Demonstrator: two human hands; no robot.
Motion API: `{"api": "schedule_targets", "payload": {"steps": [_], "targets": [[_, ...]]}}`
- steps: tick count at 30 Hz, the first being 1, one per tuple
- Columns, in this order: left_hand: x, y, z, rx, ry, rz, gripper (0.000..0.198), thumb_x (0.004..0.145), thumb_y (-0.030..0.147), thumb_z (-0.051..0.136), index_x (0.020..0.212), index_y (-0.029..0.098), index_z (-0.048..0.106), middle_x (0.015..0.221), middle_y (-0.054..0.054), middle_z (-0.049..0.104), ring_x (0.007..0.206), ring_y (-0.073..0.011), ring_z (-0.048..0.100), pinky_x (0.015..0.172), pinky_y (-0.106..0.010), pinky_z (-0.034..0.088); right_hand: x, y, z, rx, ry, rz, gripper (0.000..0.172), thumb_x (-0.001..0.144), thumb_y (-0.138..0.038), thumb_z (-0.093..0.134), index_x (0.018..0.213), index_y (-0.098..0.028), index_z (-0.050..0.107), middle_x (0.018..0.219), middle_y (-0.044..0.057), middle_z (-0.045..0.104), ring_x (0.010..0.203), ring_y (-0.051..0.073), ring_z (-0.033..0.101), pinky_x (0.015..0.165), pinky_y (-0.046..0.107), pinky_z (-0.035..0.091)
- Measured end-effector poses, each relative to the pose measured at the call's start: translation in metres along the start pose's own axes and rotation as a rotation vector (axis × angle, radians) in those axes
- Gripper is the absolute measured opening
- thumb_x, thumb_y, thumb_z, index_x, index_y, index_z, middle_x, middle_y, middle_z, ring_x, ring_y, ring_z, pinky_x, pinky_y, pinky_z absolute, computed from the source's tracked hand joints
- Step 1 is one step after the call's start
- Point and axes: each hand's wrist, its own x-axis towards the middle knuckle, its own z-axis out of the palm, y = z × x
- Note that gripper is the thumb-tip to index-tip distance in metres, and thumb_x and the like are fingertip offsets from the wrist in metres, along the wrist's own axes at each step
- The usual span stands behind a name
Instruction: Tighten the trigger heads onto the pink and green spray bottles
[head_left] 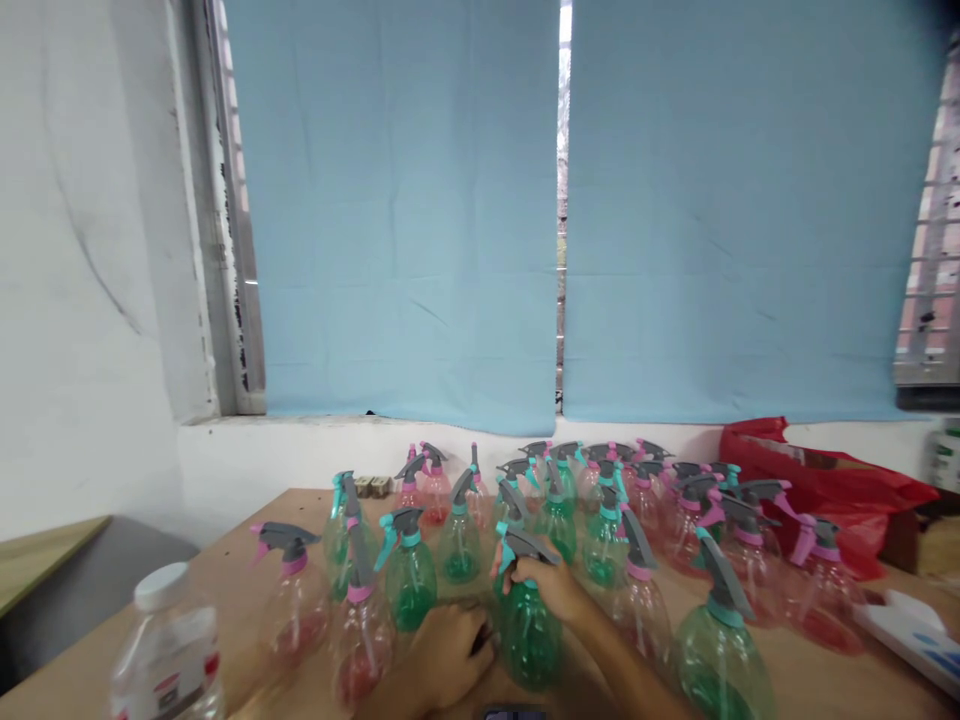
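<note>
My right hand [547,585] is wrapped around the neck of a green spray bottle [531,645] with a grey and turquoise trigger head. The bottle stands upright, close in front of me. Just left of it, my left hand [450,645] rests low over the table with its fingers curled. A dark patch shows at those fingers, and whatever they may hold is hidden. Nearby are another green spray bottle [412,585], a pink spray bottle [364,640] and, right of my right forearm, a second pink spray bottle [643,610].
Several more pink and green spray bottles crowd the wooden table [247,545]. A clear white-capped bottle [169,650] stands at the front left. At right are a red plastic bag [832,500] and a white-and-blue box [915,640]. Blue curtains [405,220] hang behind.
</note>
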Motion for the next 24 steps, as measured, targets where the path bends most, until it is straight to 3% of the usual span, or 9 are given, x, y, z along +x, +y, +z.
{"api": "schedule_targets", "payload": {"steps": [4, 12, 16, 24], "targets": [[0.0, 0.001, 0.0, 0.075, 0.024, 0.028, 0.022, 0.092, 0.034, 0.048, 0.087, 0.021, 0.066, 0.093, -0.007, 0.072, 0.086, -0.0253, 0.068, 0.073, -0.031, 0.048, -0.001, 0.001, 0.0, 0.038, 0.031, 0.037, 0.016, 0.058, -0.021, 0.054, 0.065, -0.018, 0.067, 0.06, 0.001, 0.063, 0.052, 0.014, 0.054, 0.057, 0.028, 0.046], [0.001, 0.001, -0.001, 0.095, 0.033, 0.027, 0.017, 0.089, 0.032, 0.052, 0.085, 0.021, 0.064, 0.092, -0.006, 0.071, 0.084, -0.0244, 0.068, 0.07, -0.029, 0.046, 0.001, 0.0, 0.001, -0.074, -0.003, -0.036, 0.038, 0.06, -0.02, 0.05, 0.09, -0.021, 0.074, 0.073, 0.001, 0.07, 0.052, 0.014, 0.055, 0.06, 0.029, 0.049], [0.0, 0.002, -0.001, 0.102, 0.04, 0.029, 0.019, 0.091, 0.034, 0.05, 0.084, 0.021, 0.063, 0.089, -0.006, 0.07, 0.081, -0.0241, 0.067, 0.067, -0.029, 0.044, 0.001, -0.001, 0.0, -0.109, 0.013, -0.044, 0.04, 0.06, -0.02, 0.05, 0.092, -0.023, 0.074, 0.08, 0.001, 0.072, 0.054, 0.014, 0.056, 0.061, 0.029, 0.05], [-0.001, 0.004, -0.003, 0.039, 0.043, 0.023, 0.023, 0.095, 0.037, 0.047, 0.084, 0.022, 0.06, 0.079, -0.002, 0.066, 0.075, -0.0196, 0.063, 0.065, -0.027, 0.039, 0.003, 0.009, -0.025, -0.18, 0.141, -0.023, 0.035, 0.063, -0.021, 0.052, 0.09, -0.02, 0.074, 0.087, 0.003, 0.073, 0.059, 0.015, 0.059, 0.066, 0.031, 0.051]]}}
